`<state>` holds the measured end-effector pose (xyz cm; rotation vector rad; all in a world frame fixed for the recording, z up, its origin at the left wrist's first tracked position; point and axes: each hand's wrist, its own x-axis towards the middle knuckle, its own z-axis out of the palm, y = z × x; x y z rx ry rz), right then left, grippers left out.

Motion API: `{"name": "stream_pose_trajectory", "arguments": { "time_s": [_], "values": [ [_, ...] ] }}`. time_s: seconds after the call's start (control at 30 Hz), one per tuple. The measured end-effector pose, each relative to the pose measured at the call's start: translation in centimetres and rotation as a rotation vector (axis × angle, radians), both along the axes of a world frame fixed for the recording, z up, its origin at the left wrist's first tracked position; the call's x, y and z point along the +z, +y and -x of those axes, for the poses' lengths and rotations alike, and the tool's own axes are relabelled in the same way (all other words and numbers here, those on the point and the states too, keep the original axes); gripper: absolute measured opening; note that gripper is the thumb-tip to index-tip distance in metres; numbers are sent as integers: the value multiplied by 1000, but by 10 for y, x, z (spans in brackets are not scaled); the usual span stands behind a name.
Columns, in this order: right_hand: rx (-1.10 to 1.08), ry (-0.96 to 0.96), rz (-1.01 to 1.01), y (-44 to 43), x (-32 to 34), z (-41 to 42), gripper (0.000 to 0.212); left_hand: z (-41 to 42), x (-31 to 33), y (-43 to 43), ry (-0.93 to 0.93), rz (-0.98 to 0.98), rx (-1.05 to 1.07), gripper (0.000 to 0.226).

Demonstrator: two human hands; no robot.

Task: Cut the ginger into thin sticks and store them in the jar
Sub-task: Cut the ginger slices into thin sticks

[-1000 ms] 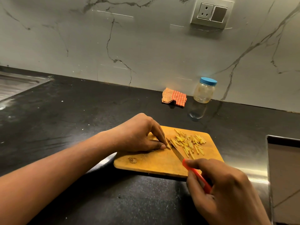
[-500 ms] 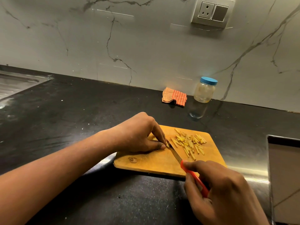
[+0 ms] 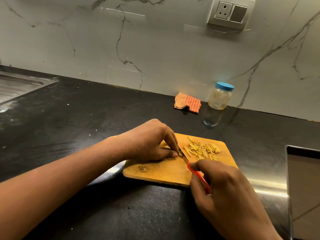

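A wooden cutting board (image 3: 166, 172) lies on the black counter. My left hand (image 3: 152, 141) pinches a small piece of ginger (image 3: 180, 153) against the board, and most of that piece is hidden under the fingers. My right hand (image 3: 225, 191) grips the red handle of a knife (image 3: 199, 175), whose blade tip meets the ginger right beside my left fingertips. A pile of thin yellow ginger sticks (image 3: 202, 149) lies on the board's far right part. The clear jar (image 3: 219, 97) with a blue lid stands closed at the back wall.
An orange checked cloth (image 3: 187, 102) lies left of the jar by the wall. A steel sink (image 3: 19, 85) sits at the far left. A metal-edged panel (image 3: 304, 187) stands at the right edge. A wall socket (image 3: 230, 12) is above.
My right hand has pushed the knife forward and left, so the blade now cuts at the ginger under my left fingertips. The left hand has stayed in place.
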<state>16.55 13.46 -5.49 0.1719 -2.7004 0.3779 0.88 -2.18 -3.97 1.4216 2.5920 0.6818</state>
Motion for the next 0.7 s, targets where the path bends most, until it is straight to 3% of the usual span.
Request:
{"name": "stream_pose_trajectory", "arguments": {
  "time_s": [0.33, 0.7],
  "values": [
    [-43, 121, -28, 12, 3, -29, 25, 1, 1, 0, -2, 12, -14, 17],
    [25, 103, 8, 2, 10, -25, 22, -1, 2, -1, 11, 22, -25, 18]
  ]
}}
